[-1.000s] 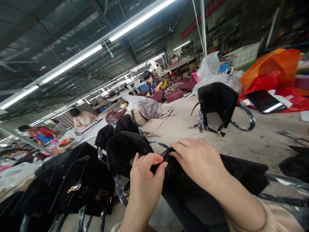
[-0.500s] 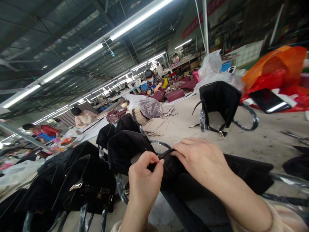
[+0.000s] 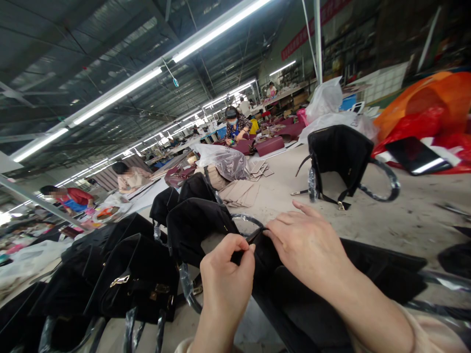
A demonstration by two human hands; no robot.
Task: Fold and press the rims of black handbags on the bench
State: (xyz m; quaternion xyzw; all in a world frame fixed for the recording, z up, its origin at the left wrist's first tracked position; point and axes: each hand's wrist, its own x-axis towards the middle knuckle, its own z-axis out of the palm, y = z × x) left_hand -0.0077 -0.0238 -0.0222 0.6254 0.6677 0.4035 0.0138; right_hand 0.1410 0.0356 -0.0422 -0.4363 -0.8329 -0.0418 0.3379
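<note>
A black handbag (image 3: 294,294) lies in front of me, its edge pinched between both hands. My left hand (image 3: 228,274) has thumb and index finger pressed together at the bag's upper edge. Just right of it, my right hand (image 3: 307,240) grips the same edge with thumb and fingertips, its other fingers lifted. The plastic-wrapped handle of a second black handbag (image 3: 200,225) curves just behind my fingers. What exactly sits between my left fingertips is too small to make out.
More black handbags (image 3: 140,279) with gold buckles crowd the left. Another handbag (image 3: 340,157) stands on the table (image 3: 397,220) at the back right. Beige card pieces (image 3: 241,193), a clear plastic bag (image 3: 224,162) and a tablet (image 3: 417,156) lie farther off. Several people work beyond.
Both hands keep hold of the bag's edge. Some fingers of my right hand have lifted and spread. The whole view has shifted slightly, so things appear a little farther right.
</note>
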